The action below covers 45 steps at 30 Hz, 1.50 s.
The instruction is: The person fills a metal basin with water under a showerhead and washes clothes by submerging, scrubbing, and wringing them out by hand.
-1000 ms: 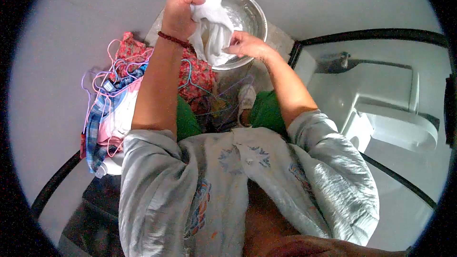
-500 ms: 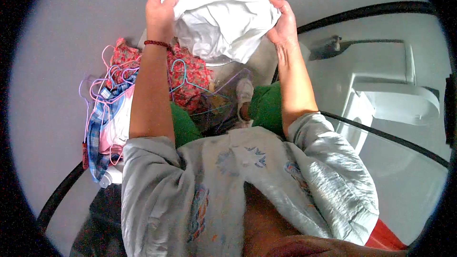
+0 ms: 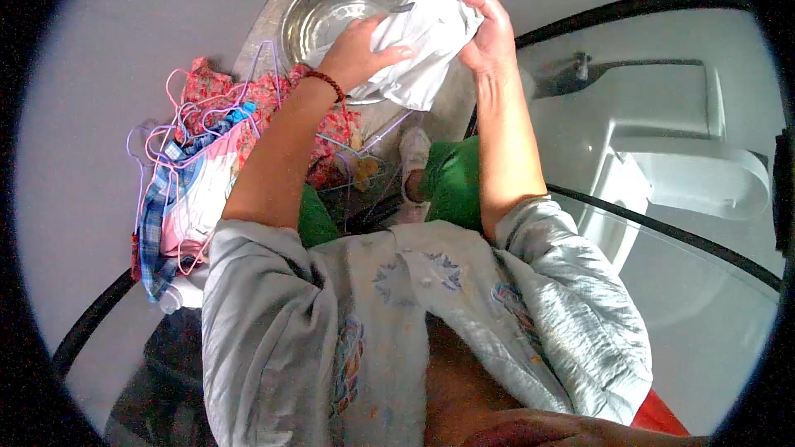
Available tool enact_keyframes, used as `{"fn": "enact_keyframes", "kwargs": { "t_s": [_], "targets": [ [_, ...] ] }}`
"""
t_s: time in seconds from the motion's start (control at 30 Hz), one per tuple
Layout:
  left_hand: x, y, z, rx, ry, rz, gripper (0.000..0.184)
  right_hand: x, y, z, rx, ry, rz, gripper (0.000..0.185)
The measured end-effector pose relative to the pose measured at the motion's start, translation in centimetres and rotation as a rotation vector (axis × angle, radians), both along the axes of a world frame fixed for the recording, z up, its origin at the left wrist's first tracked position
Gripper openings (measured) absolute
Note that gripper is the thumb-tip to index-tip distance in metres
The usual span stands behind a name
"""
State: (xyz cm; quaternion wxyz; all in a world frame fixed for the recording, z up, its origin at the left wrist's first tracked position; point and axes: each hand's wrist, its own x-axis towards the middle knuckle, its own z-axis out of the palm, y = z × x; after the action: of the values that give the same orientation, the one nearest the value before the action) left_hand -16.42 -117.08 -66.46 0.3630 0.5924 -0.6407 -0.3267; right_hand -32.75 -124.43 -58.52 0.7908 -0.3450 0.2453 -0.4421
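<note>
A white cloth garment (image 3: pixel 426 41) with a small dark label is bunched up over the right side of a metal basin (image 3: pixel 300 8). My right hand (image 3: pixel 489 29) grips its upper right end, fingers closed around the fabric. My left hand (image 3: pixel 358 54), a dark red braided band at the wrist, lies against the left part of the garment. Its thumb is stretched out over the cloth, apart from the fingers, and some fingertips are hidden. Shiny liquid shows inside the basin.
Left of my legs lie a red patterned garment (image 3: pixel 215 83), a blue plaid garment (image 3: pixel 157 240) and several pink, purple and blue hangers (image 3: pixel 170 161). The basin rests on a grey-brown slab (image 3: pixel 263 29). White fixtures (image 3: pixel 704 174) and a dark curved bar (image 3: pixel 629 21) are at right.
My left hand has come inward and down from the garment's left corner, and the spread-out cloth is now bunched toward my right hand. The basin has come into view.
</note>
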Motion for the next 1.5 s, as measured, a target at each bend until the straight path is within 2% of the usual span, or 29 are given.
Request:
{"fn": "enact_keyframes", "kwargs": {
  "t_s": [0.07,0.13,0.17,0.23,0.27,0.3,0.37,0.43,0.5,0.57,0.6,0.63,0.67,0.8,0.9,0.97,1.1,1.2,1.23,1.3,1.33,1.43,1.5],
  "targets": [
    [0.4,-0.4,-1.6,-0.033,-0.005,0.045,0.062,-0.6,-0.3,0.7,-0.001,-0.036,0.0,0.021],
    [0.9,-0.3,-0.6,-0.049,0.093,0.094,0.046,-1.4,-0.9,0.8,0.02,-0.106,-0.001,0.02],
    [1.6,-0.5,-0.3,-0.046,0.093,0.086,0.046,-1.7,-1.2,0.8,0.022,-0.107,-0.009,0.02],
    [3.4,-0.8,0.1,0.043,0.137,0.004,0.038,-2.3,-1.6,0.8,0.025,-0.119,-0.067,0.021],
    [4.1,-0.8,0.4,0.221,0.1,0.008,0.031,-2.5,-2.2,0.2,0.058,-0.112,-0.143,0.023],
    [4.4,-0.7,0.7,0.223,0.101,0.005,0.031,-2.5,-2.1,0.4,0.06,-0.111,-0.146,0.023],
    [4.9,-0.4,1.1,0.177,0.284,0.021,0.027,-2.3,-1.8,0.8,0.031,-0.055,-0.184,0.024],
    [5.5,-0.5,0.9,0.123,0.243,0.002,0.025,-2.6,-2.3,0.0,0.034,-0.057,-0.16,0.03],
    [5.5,-0.6,1.1,0.184,0.681,0.184,0.026,-2.5,-2.4,0.1,0.039,-0.06,-0.135,0.036],
    [5.9,-0.7,2.4,0.105,0.635,0.267,0.024,-2.1,-1.8,1.0,0.105,0.096,-0.278,0.024],
    [6.1,-0.8,3.0,-0.022,0.653,0.311,0.022,-2.4,-2.2,0.3,0.106,0.096,-0.28,0.024],
    [6.2,-0.9,4.1,-0.15,0.672,0.353,0.019,-2.7,-2.9,-0.6,0.008,0.229,-0.263,0.022],
    [5.9,-0.7,5.1,-0.17,0.74,0.425,0.02,-3.2,-3.6,-1.5,-0.091,0.36,-0.245,0.02],
    [5.9,-0.2,6.8,-0.171,0.785,0.514,0.021,-2.6,-3.4,-1.7,-0.148,0.404,-0.237,0.016],
    [6.7,-0.2,6.0,-0.106,0.809,0.458,0.018,-2.8,-3.8,-2.4,-0.052,0.371,-0.171,0.019],
    [6.9,-0.1,5.9,-0.1,0.81,0.447,0.017,-2.9,-3.8,-3.0,-0.063,0.474,-0.264,0.021],
    [7.5,-0.1,5.4,-0.059,0.759,0.455,0.018,-3.0,-3.8,-3.4,0.011,0.515,-0.26,0.023],
    [7.9,0.0,4.7,-0.06,0.722,0.401,0.02,-2.6,-3.7,-3.4,-0.04,0.592,-0.297,0.022],
    [8.1,0.0,4.5,-0.052,0.724,0.398,0.02,-2.5,-3.7,-3.2,-0.061,0.573,-0.274,0.012],
    [8.4,-0.1,4.6,0.02,0.446,0.383,0.021,-2.8,-3.8,-3.4,-0.077,0.557,-0.256,0.008],
    [8.2,-0.1,4.6,0.022,0.447,0.38,0.021,-2.9,-4.0,-3.7,-0.105,0.572,-0.23,0.008],
    [7.7,-0.1,5.0,0.002,0.48,0.503,0.02,-2.8,-3.7,-4.0,-0.198,0.585,-0.177,0.006],
    [7.6,0.1,5.6,-0.113,0.443,0.593,0.018,-2.7,-3.4,-3.9,-0.261,0.585,-0.15,0.006]
  ]
}}
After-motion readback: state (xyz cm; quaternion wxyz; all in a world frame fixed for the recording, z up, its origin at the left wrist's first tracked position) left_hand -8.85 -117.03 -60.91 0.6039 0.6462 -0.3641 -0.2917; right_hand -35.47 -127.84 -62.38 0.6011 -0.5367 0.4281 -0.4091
